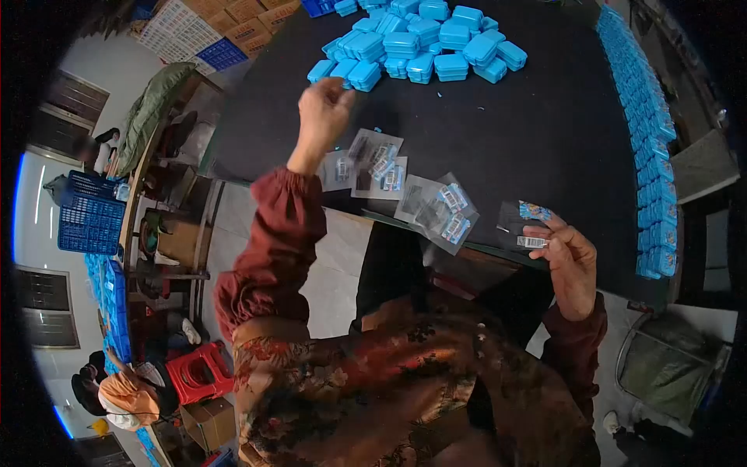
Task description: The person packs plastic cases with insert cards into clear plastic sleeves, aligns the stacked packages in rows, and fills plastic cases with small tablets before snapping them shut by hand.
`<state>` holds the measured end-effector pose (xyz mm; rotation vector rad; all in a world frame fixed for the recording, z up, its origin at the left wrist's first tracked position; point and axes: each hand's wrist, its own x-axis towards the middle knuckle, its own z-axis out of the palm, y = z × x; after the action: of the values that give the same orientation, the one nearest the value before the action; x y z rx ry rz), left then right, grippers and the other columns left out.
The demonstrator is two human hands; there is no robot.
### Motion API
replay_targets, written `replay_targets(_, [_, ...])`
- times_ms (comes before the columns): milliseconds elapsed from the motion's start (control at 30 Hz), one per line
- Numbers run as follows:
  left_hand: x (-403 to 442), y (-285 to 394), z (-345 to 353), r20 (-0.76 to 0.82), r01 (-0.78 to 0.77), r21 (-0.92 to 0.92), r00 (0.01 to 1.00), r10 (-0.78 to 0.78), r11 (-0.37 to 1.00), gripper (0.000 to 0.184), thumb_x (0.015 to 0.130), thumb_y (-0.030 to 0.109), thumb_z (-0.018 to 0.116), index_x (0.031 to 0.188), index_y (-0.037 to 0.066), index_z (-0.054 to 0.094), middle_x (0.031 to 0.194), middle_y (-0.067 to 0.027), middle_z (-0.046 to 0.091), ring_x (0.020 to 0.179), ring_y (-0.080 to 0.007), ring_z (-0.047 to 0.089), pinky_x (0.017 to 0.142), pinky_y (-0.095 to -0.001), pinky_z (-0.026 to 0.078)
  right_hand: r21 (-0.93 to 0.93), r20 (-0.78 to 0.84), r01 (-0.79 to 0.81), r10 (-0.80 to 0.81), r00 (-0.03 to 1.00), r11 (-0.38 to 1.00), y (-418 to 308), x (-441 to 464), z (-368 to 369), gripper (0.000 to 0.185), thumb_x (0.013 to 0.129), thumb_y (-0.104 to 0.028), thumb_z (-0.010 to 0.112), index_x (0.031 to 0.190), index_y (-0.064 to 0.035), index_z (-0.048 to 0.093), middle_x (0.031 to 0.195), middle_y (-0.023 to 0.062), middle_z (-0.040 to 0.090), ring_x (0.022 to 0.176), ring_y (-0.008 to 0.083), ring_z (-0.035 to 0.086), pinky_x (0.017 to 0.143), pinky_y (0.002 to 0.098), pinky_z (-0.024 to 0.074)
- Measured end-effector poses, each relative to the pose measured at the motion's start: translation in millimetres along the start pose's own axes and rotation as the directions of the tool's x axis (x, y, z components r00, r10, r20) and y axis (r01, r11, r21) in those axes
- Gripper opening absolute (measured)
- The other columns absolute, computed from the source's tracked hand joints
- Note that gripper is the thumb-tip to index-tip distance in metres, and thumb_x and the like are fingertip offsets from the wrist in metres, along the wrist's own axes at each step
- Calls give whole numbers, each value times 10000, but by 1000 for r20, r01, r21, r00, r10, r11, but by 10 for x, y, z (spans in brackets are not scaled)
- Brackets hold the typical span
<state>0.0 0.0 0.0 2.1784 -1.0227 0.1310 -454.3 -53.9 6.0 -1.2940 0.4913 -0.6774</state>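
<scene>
My left hand point(323, 113) is over the black table, its fingers curled at the near edge of a pile of light-blue plastic boxes point(401, 44). Whether anything is between those fingertips is hidden. My right hand point(572, 265) pinches a small clear plastic bag point(510, 218) with a printed blue label and a white barcode, just above the table's front edge. Between the hands lie several flat clear bags point(416, 198) with similar printed barcode labels, some overlapping. A few of them stick out over the front edge.
Long stacked rows of blue boxes point(654, 171) line the right side of the black table point(545, 117). Cardboard cartons point(249, 19) stand at the back left. On the left are a blue crate point(91, 212), a red stool point(199, 372) and a seated person in orange point(128, 397).
</scene>
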Motion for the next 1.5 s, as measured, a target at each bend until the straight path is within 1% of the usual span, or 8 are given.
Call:
replay_targets(167, [633,-496,94,-92,-7,375,995,44,927,433,707,186,644,1126,118,564,1062,-214,552,973,-361,544,827,-410,458,63,-93,30,-25,995,998,-80,16,88,147,887,-167,535,830,-47,597,1187,152,533,990,205,580,750,326,492])
replay_targets(300, [815,-646,277,71,11,283,997,-33,959,408,699,184,640,1093,104,572,1047,-215,558,969,-361,538,824,-420,459,16,-98,106,-104,990,994,-98,-8,-15,153,900,-154,512,839,-31,579,1125,127,554,1032,246,564,721,277,510])
replay_targets(467, [846,-796,377,-67,-99,337,989,129,936,376,710,166,635,1072,89,565,955,-242,569,920,-374,544,793,-431,460,171,-98,82,-66,993,982,-135,7,5,143,913,-125,477,852,-31,564,1123,118,554,1054,239,549,742,311,496])
replay_targets(600, [701,-505,-79,-101,-286,62,951,291,956,341,784,131,609,1113,67,544,945,-197,562,818,-314,568,722,-375,467,264,-135,47,-12,991,963,-86,37,0,147,915,-114,466,845,-32,564,1124,97,560,1015,216,561,732,322,486])
replay_targets(733, [-639,1015,-703,97,-268,-554,919,381,788,331,853,65,544,1178,16,506,970,-91,519,759,-131,497,666,-234,421,280,-91,27,-2,996,959,-33,129,61,131,907,-123,482,855,-47,575,1129,79,566,921,182,567,722,315,466])
replay_targets(833, [-1342,1384,-647,74,-432,-656,779,623,619,338,825,131,608,1127,-3,534,1120,-149,494,1016,-245,494,839,-322,407,308,-57,7,12,998,951,-5,186,189,124,900,-136,498,852,-55,579,1123,75,572,887,167,563,723,314,452])
replay_targets(933, [-1712,1407,-328,110,-232,-827,827,552,513,378,791,81,645,1139,5,520,1131,-148,479,1014,-230,488,830,-320,414,343,-45,19,-3,999,939,24,182,211,122,898,-138,502,844,-60,579,1118,68,577,883,162,558,723,316,439])
replay_targets(1500, [-1951,1452,-91,166,-251,-794,786,595,553,378,752,35,671,1114,-4,567,1157,-149,477,1029,-244,502,810,-331,439,118,-1,167,-169,986,979,46,66,168,136,871,-189,555,832,-68,602,946,123,625,816,109,551,809,339,436])
